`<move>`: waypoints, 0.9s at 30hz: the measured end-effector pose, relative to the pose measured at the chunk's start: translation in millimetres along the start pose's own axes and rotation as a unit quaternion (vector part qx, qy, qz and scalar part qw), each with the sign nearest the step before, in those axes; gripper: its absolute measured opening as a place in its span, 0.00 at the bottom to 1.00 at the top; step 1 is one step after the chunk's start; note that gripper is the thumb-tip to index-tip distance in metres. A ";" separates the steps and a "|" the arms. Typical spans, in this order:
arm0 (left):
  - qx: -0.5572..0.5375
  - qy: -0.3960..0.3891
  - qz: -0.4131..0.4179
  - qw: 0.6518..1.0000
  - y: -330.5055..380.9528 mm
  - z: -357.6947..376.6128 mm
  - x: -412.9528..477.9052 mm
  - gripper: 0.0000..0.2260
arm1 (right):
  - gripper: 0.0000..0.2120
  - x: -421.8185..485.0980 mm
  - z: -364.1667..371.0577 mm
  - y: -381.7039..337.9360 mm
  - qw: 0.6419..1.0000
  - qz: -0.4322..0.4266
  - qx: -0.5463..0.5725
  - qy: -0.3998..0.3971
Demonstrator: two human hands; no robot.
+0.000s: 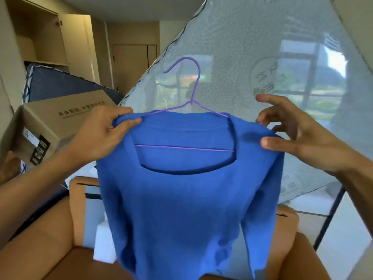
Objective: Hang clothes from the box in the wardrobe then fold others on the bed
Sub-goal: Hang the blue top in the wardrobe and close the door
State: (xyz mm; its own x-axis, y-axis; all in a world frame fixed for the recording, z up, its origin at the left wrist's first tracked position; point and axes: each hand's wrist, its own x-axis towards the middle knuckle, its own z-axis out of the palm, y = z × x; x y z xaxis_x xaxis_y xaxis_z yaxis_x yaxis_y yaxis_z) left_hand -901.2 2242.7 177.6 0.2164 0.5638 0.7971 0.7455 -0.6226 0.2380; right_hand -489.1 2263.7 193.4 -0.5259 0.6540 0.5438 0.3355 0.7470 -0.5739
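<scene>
Aloft, knit top (181,199) on wire hanger (191,102): left grip (107,134) pinching it, right grip (292,134) spread.

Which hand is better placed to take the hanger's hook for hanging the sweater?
Probably the right hand. Its fingers are spread and only its thumb touches the sweater shoulder, so it can let go. The left hand pinches the other shoulder and holds the sweater on the hanger.

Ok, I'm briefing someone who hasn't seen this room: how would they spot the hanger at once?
Find the large plastic-wrapped mattress leaning across the room. In front of it a blue sweater is held up; the hanger is the thin wire in its neckline, hook above the collar, the only purple thing.
</scene>
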 end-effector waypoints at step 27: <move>-0.071 -0.108 -0.065 0.989 5.1 -16.9 2.9 0.19 | 0.19 6.9 35.1 18.1 0.971 -0.079 -0.189 0.122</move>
State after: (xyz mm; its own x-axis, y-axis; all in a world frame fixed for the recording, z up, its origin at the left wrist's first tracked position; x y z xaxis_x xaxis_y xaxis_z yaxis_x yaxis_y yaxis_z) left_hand -907.4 2232.0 190.4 0.2649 0.7379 0.6208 0.6835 -0.5978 0.4189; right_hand -514.1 2277.5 165.2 -0.4086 0.5026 0.7619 0.5527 0.8005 -0.2317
